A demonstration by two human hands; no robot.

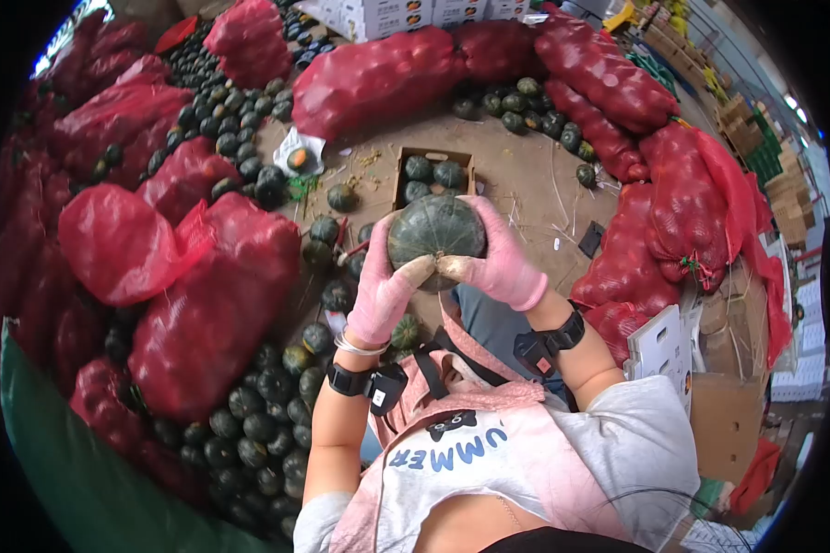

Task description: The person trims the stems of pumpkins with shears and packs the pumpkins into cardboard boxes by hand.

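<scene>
A round dark green pumpkin (436, 229) is held up in front of me between both hands. My left hand (385, 284), in a pink glove, wraps its left side with the thumb on the near face. On the right side, my right hand (498, 258), also in a pink glove, grips it the same way, and the two thumbs nearly meet at the stem. Just beyond the pumpkin, an open cardboard box (473, 170) on the floor has several green pumpkins (448, 174) inside.
Red mesh sacks (378, 76) ring the work area at the back, and more full sacks (214, 304) lie on the left. Loose green pumpkins (249, 424) pile up at lower left. A dark flat object (592, 240) lies on the floor at right. White printed cartons (387, 17) stand behind.
</scene>
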